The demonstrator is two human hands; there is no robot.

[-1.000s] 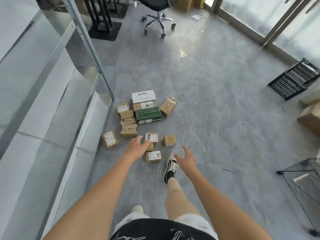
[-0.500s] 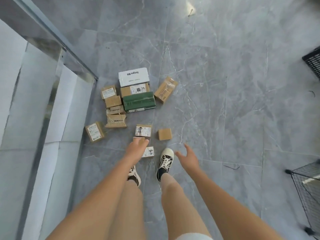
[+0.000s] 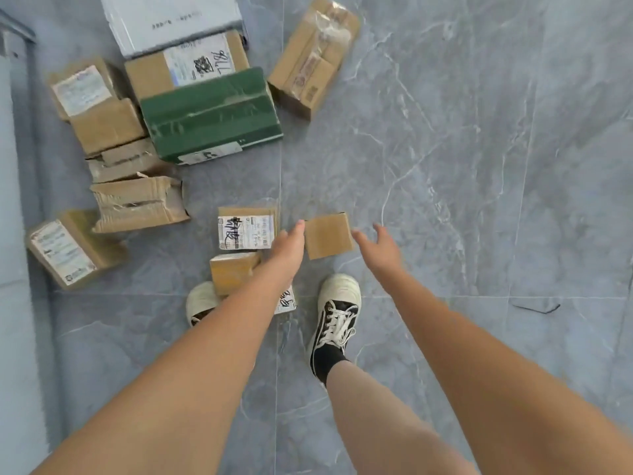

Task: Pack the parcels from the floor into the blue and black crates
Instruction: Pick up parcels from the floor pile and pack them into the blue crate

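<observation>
Brown cardboard filled my head view: a small plain parcel [image 3: 328, 235] lay on the grey tiled floor [image 3: 479, 166], between my two hands. My left hand [image 3: 287, 250] reached down just beside its left edge, fingers straight and holding nothing; my right hand [image 3: 378, 250] hovered at its right edge, fingers spread and loose, holding nothing either. A labelled parcel [image 3: 247, 228] sat just left of it. Farther off lay the green box [image 3: 210, 114] and the white box [image 3: 171, 18] among other cartons. My black-and-white sneaker [image 3: 337, 313] stood near.
</observation>
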